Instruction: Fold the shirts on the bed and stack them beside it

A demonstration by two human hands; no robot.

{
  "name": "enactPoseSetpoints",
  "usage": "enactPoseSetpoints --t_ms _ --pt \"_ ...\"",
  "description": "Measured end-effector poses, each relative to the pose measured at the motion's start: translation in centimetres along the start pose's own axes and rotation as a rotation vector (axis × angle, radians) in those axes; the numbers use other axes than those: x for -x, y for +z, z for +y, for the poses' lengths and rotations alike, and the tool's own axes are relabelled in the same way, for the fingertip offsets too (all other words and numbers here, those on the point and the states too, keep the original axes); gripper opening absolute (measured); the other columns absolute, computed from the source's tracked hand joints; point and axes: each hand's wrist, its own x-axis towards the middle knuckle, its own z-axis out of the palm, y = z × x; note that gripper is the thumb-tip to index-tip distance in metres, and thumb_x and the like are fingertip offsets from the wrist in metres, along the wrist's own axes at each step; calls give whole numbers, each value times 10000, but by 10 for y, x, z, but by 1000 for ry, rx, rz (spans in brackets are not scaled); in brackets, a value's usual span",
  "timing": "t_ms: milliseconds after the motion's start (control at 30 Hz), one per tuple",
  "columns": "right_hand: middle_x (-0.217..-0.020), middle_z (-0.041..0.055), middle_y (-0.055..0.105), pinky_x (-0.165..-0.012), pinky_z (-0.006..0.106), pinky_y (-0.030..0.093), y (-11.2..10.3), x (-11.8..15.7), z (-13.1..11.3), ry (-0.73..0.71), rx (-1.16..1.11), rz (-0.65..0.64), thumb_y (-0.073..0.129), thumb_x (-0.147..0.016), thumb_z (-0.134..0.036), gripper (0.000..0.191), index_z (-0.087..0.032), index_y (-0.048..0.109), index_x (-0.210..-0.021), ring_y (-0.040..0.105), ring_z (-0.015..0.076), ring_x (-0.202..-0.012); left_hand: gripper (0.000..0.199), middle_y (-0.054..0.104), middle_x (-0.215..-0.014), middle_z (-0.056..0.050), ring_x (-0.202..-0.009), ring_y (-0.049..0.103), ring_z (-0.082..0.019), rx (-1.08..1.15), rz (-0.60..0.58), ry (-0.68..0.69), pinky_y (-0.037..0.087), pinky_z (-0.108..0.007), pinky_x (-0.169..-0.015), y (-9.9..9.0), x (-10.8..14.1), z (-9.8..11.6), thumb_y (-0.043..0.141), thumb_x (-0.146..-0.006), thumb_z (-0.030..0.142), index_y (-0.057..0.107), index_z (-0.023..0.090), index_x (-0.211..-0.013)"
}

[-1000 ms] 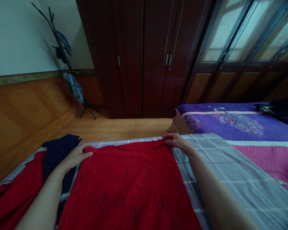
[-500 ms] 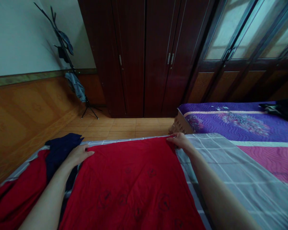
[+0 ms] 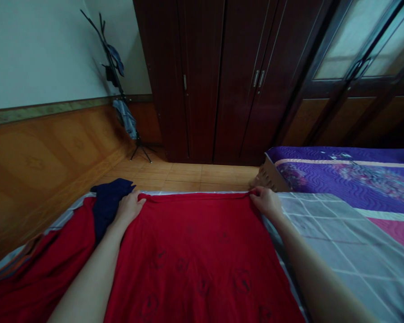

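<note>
A red cloth [image 3: 202, 242] with dark printed figures lies spread over a grey checked sheet [image 3: 336, 233]. My left hand [image 3: 129, 208] pinches its far left corner. At the far right corner my right hand [image 3: 264, 200] has its fingers closed on the same cloth. Between the two hands the far edge runs nearly straight, with a narrow raised fold along it. A dark blue cloth [image 3: 109, 204] lies beside my left hand, and another red cloth [image 3: 47, 264] is further left.
Beyond the sheet stand a dark wooden wardrobe [image 3: 202, 89] and a coat rack [image 3: 112, 63] with things hung on it. A purple floral bedcover [image 3: 323, 170] is at the right, near a brown basket [image 3: 264, 177].
The view has swung a little left, so things appear further right. The cloth's far edge, flat before, now shows a raised fold, and my fingers are closed more firmly on both corners.
</note>
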Motion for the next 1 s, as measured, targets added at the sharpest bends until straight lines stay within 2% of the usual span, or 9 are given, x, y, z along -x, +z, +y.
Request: enactPoseSetpoints --t_ms 133,267,400,467,667,733,833,900,1000 --pt "-979 180 662 -759 400 447 -11 6 -14 -84 42 50 512 -780 -252 345 -130 653 -1071 604 333 -947 233 663 -1002 -130 -933 637 -285 -82 29 23 466 -325 -771 -10 6 10 536 -807 272 625 170 -996" --pt "-1189 165 591 -944 422 391 -19 28 -54 -348 -15 5 520 -815 -276 475 -132 534 -1267 520 309 -1130 303 605 -1158 -103 -1030 595 -242 -3 42 210 455 -319 -850 -19 27 58 463 -872 282 581 188 -1135" --pt "-1248 57 595 -950 342 420 2 63 -90 -771 -130 -344 583 -809 -407 474 -254 566 -1257 550 226 -1125 311 628 -1186 -48 -1081 573 -187 228 -357 691 422 -298 -943 1 55 104 436 -911 310 613 239 -1156" --pt "-1364 54 508 -1021 361 359 15 69 -88 -852 -75 -411 562 -826 -480 538 -263 517 -1315 461 233 -1239 398 514 -1360 -49 -1250 453 -221 134 -396 773 332 -381 -1048 14 57 101 448 -913 379 530 269 -1286" --pt "-1392 271 397 -1021 579 254 24 45 -50 -421 168 -118 381 -919 -434 605 -12 434 -1349 312 407 -1312 530 403 -1435 -163 -1355 311 -285 -105 -134 427 211 -469 -1108 26 35 54 310 -951 392 425 99 -1377" --pt "-1429 262 347 -1025 571 256 26 49 -55 -442 175 -92 406 -903 -466 648 -31 391 -1384 293 410 -1321 550 349 -1473 -131 -1384 251 -274 -88 -183 513 181 -463 -1121 28 38 59 303 -955 435 387 133 -1407" --pt "-1468 121 358 -1074 462 259 31 61 -69 -704 148 -183 431 -885 -537 628 -198 390 -1411 293 317 -1349 558 258 -1523 -30 -1410 184 -229 -60 -314 697 138 -447 -1138 30 43 69 320 -946 503 303 259 -1447" --pt "-1447 92 402 -1081 442 254 31 62 -69 -717 169 -216 414 -891 -550 584 -227 443 -1376 312 298 -1343 569 284 -1510 -80 -1400 213 -257 -104 -277 592 145 -477 -1129 29 42 65 322 -947 483 319 204 -1443" --pt "-1413 242 390 -1040 539 258 26 55 -61 -459 242 -128 398 -909 -492 615 -57 465 -1338 318 391 -1316 615 316 -1472 -202 -1381 239 -322 -177 -122 364 178 -502 -1109 24 39 58 348 -940 443 354 46 -1408"
